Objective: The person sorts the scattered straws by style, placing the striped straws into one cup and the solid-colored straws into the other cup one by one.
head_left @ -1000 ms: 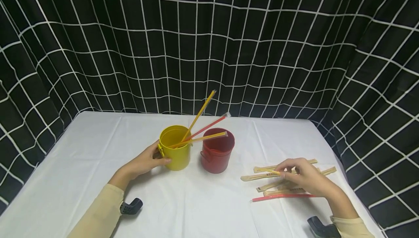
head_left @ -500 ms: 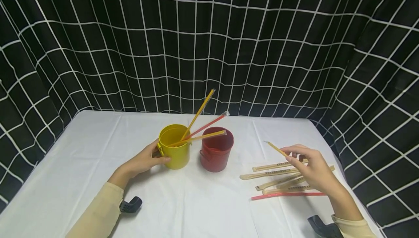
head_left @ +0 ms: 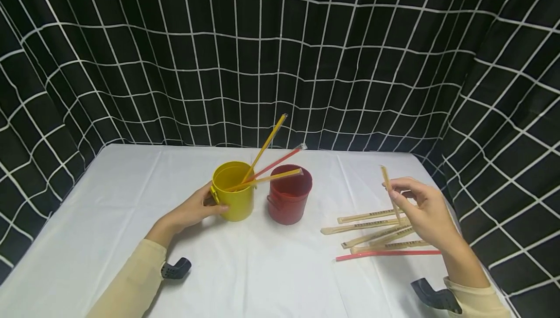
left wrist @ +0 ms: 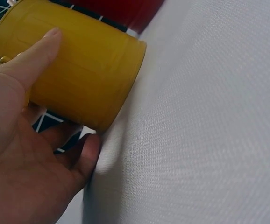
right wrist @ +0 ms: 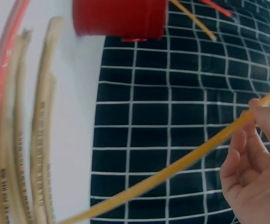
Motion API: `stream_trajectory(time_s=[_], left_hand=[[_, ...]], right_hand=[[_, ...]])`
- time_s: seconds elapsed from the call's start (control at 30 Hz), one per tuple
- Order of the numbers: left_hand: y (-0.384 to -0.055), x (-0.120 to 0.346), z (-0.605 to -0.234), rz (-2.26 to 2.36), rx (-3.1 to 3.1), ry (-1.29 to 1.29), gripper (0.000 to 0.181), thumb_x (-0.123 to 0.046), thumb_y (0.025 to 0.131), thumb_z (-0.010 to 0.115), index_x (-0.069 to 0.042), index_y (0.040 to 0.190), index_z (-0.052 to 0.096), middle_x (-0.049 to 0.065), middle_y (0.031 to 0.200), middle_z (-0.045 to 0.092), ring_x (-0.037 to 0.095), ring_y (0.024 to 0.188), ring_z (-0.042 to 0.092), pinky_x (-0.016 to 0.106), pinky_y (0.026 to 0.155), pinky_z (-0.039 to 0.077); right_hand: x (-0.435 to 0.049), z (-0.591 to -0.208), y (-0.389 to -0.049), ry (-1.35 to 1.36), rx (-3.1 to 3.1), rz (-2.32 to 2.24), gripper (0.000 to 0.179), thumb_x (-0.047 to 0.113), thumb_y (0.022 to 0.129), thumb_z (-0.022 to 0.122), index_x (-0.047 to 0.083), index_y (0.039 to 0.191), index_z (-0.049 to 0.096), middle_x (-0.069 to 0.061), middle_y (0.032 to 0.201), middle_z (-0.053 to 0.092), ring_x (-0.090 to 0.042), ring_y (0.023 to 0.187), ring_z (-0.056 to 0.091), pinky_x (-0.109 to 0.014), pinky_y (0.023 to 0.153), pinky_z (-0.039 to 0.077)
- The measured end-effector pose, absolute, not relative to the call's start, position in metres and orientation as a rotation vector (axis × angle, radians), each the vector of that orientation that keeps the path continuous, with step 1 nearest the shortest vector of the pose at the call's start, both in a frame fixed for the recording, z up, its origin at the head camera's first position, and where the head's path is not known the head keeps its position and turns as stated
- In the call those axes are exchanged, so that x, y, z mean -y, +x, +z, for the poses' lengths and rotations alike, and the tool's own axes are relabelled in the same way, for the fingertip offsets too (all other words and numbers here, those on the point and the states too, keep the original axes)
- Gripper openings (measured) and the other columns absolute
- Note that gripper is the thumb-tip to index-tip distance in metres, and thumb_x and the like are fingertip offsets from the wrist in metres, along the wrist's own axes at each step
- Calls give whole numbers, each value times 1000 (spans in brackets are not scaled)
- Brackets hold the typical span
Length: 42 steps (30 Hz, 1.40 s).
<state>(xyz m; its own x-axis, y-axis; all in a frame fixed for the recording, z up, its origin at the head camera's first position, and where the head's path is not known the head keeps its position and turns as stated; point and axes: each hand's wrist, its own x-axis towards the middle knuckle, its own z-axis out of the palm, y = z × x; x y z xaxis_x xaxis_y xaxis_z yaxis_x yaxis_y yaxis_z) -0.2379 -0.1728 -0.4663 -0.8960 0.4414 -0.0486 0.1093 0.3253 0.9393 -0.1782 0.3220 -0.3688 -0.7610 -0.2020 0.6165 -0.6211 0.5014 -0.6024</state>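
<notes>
My left hand [head_left: 188,215] grips a small yellow bucket [head_left: 239,205] by its left side, thumb along the near wall and fingers behind it. Two yellow straws [head_left: 268,144] and a red straw [head_left: 281,160] lean out of that bucket, slanting right. At the right, my right hand [head_left: 423,207] pinches a yellow straw [right wrist: 172,170] between thumb and fingertips, raised and steeply tilted above the pile. Several paper-wrapped straws [head_left: 366,226] with printed marks lie below it, beside a loose red straw [head_left: 364,256].
A dark red bucket [head_left: 288,207] stands just right of the yellow one, and straw ends hang over its mouth. White cloth [head_left: 280,279] covers the table. A black curtain with a white grid [head_left: 271,55] rises behind and on both sides.
My right hand has lifted the yellow straw up off the pile and swung it from nearly flat to steep. My left hand keeps its grip on the yellow bucket.
</notes>
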Motion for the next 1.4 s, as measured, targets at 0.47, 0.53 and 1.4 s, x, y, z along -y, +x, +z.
stream_trajectory(time_s=[0.47, 0.53, 1.4], left_hand=[[-237, 173, -466, 1598, -2281, 476, 82, -29, 94, 72, -18, 160, 24, 15, 162, 37, 40, 148, 37, 60, 125, 25], [-238, 173, -466, 1591, -2284, 482, 83, -30, 94, 71, -18, 161, 23, 15, 162, 36, 40, 149, 36, 60, 125, 25], [-237, 173, -465, 1585, -2295, 487, 84, -30, 95, 71, -17, 161, 21, 16, 164, 33, 41, 151, 33, 61, 125, 23]], right_hand=[[-304, -343, -176, 869, 1964, 1685, 29, -26, 86, 53, -13, 109, 66, 2, 106, 74, -7, 98, 68, -12, 89, 54], [-299, -341, -177, 892, 1913, 1735, 31, -27, 86, 51, -13, 110, 66, 0, 107, 73, -8, 97, 68, -14, 88, 55], [-225, -324, -178, 986, 1688, 1912, 33, -27, 85, 50, -6, 104, 68, -5, 100, 72, -13, 92, 68, -19, 78, 58]])
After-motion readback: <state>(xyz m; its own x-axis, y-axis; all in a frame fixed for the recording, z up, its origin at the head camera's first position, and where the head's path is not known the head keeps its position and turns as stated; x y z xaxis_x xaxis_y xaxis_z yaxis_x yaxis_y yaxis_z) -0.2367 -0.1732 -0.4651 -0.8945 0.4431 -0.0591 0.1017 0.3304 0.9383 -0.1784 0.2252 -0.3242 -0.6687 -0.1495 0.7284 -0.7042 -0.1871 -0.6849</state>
